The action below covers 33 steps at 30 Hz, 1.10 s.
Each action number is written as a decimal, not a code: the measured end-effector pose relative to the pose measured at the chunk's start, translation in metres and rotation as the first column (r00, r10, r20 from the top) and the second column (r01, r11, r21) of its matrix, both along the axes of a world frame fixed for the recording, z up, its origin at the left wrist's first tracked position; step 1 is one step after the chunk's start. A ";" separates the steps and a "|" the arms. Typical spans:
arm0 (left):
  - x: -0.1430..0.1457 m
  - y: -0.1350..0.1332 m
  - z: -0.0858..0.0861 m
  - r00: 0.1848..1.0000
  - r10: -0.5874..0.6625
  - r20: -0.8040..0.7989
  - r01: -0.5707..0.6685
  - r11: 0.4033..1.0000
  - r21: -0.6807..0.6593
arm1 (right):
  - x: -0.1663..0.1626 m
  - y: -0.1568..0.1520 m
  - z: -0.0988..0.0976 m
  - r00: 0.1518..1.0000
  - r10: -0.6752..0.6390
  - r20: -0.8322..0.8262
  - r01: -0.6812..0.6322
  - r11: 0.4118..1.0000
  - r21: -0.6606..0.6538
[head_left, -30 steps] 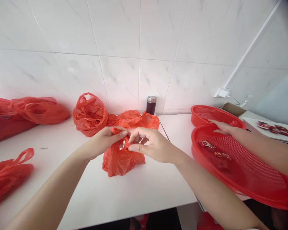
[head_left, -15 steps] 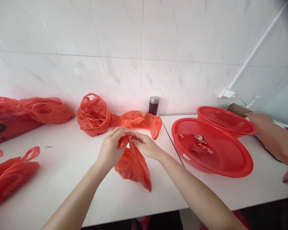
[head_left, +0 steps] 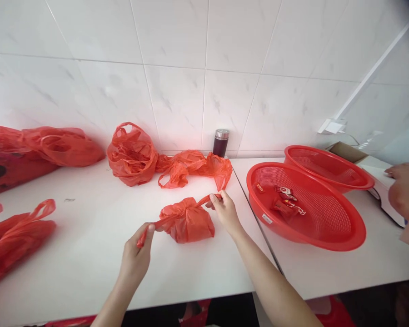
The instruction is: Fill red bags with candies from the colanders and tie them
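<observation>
Nearest the front edge of the white tabletop (head_left: 88,272), the left hand (head_left: 136,256) has its grip closed on one twisted handle of the small red bag (head_left: 189,223), which lies bunched mid-tabletop between both hands. Just beyond, the right hand (head_left: 225,211) pinches the other handle in a closed grip, and both handles run taut to opposite sides. Farther back, a red mesh basket (head_left: 327,222) sits to the right, a co-worker's hand (head_left: 404,188) shows at the right edge, and loose red bags (head_left: 132,154) and a dark flask (head_left: 221,142) stand by the tiled wall.
</observation>
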<state>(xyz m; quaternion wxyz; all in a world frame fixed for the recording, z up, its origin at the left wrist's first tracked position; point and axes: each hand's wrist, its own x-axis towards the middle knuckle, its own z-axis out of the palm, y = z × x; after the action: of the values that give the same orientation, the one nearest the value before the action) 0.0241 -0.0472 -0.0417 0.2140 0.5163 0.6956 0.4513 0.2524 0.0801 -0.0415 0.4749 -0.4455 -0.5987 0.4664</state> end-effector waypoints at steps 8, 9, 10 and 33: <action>0.025 0.057 -0.014 0.966 -0.124 -0.227 0.168 0.968 0.187 | -0.042 -0.040 -0.019 0.913 -0.066 0.403 -0.040 0.967 0.250; 0.025 0.064 -0.016 0.955 -0.136 -0.264 0.180 0.972 0.150 | -0.042 -0.039 -0.022 0.913 -0.080 0.401 -0.033 0.963 0.268; 0.025 0.069 -0.017 0.947 -0.145 -0.288 0.185 0.976 0.114 | -0.041 -0.036 -0.024 0.919 -0.076 0.387 -0.033 0.963 0.267; 0.004 0.141 -0.019 0.833 -0.295 -0.467 0.047 0.880 -0.472 | -0.008 0.033 -0.057 0.732 -0.131 0.669 0.045 0.988 0.145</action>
<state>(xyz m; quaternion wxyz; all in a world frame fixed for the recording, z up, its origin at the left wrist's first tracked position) 0.0280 0.0943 -0.0606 0.1673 0.6191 0.7605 0.1012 0.2442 0.1128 -0.0981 0.2723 -0.5833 -0.7350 0.2131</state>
